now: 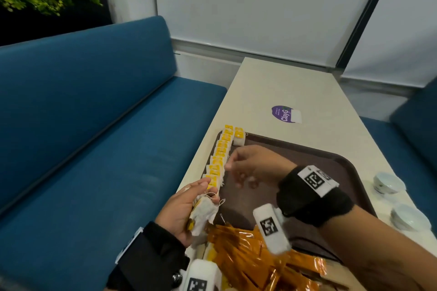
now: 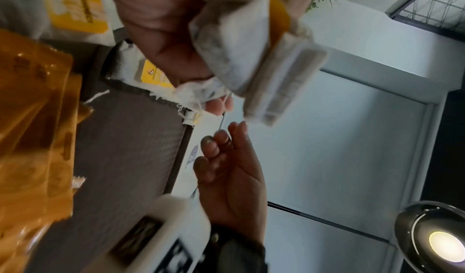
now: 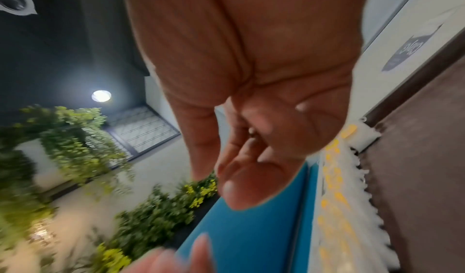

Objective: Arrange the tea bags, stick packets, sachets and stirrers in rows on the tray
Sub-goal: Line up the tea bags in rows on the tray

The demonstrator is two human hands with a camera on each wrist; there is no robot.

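Observation:
A brown tray point(image 1: 307, 156) lies on the cream table. Along its left rim runs a row of yellow-tagged tea bags point(image 1: 221, 156), and one more tea bag point(image 1: 238, 137) sits beside the row's far end. My left hand point(image 1: 208, 192) grips a bundle of tea bags point(image 1: 203, 215) at the tray's near left corner; the left wrist view shows the bundle point(image 2: 251, 58) close up. My right hand point(image 1: 228, 165) hovers over the tray beside the row, fingers loosely curled, holding nothing that I can see. Orange stick packets point(image 1: 255, 264) are heaped at the tray's near edge.
Two white bowls point(image 1: 387, 183) point(image 1: 410, 217) stand on the table right of the tray. A purple sticker point(image 1: 283, 113) lies beyond the tray. A blue bench point(image 1: 94, 125) runs along the table's left side. Most of the tray floor point(image 2: 125, 158) is bare.

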